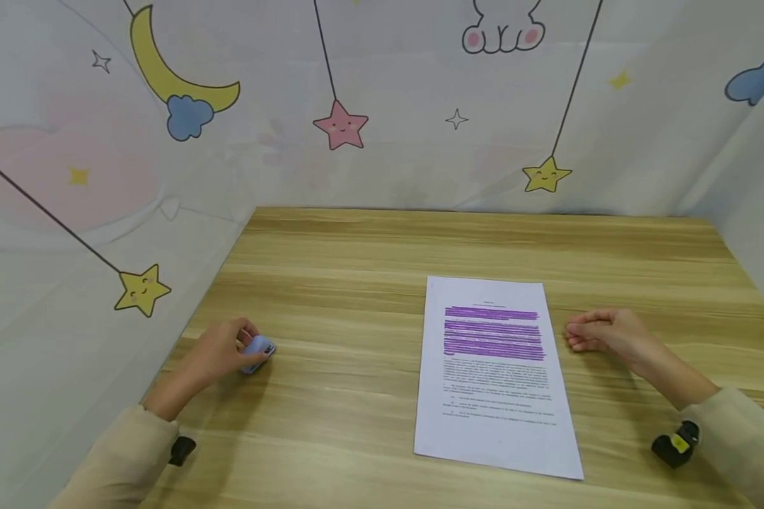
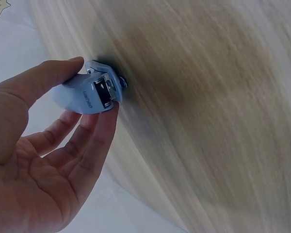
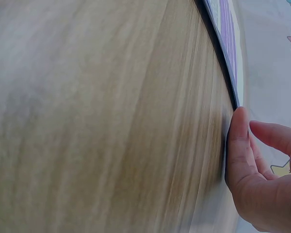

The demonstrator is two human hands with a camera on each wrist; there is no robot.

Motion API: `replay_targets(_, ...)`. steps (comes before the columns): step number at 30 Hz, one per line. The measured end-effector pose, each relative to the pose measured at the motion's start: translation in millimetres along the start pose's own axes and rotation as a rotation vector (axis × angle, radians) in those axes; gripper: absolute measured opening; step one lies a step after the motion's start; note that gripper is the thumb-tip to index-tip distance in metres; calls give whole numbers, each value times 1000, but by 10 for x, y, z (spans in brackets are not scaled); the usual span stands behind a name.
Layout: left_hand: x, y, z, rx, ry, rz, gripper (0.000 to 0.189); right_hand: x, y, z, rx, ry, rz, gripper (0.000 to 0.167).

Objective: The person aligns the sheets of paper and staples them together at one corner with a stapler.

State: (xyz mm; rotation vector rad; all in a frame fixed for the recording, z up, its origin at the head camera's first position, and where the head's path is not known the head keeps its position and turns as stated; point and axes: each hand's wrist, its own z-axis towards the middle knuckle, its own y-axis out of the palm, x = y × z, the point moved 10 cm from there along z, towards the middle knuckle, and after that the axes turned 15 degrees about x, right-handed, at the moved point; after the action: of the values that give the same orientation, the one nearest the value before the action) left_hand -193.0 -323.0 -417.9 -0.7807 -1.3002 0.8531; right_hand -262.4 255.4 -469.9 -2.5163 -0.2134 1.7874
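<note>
My left hand [image 1: 213, 353] pinches a small light-blue stapler [image 2: 77, 96] at the left of the table, thumb on one side and fingers on the other. Its metal end points away from the palm in the left wrist view. A printed sheet of paper [image 1: 496, 445] lies flat right of the middle, several of its upper lines marked in purple. Just beyond the sheet's right edge, my right hand [image 1: 617, 339] rests near the tabletop with loosely bent fingers and holds nothing. In the right wrist view its thumb stands apart from the fingers.
The wood-grain table [image 1: 344, 283] reaches back to a white curtain [image 1: 407, 170] printed with stars and a moon. More curtain hangs along the left and right sides. A dark wrist device [image 1: 675, 444] shows beside the right sleeve, and another [image 1: 182, 450] by the left.
</note>
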Motion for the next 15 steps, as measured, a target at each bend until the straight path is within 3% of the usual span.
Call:
replay_targets(8,38,-6,-3,-32,-6,8,41,-9,5,-25,-10,-1,29,14)
replay_targets(15,115,-19,65,-11,-16,60,50,-19,-12,-24,0,19,51,12)
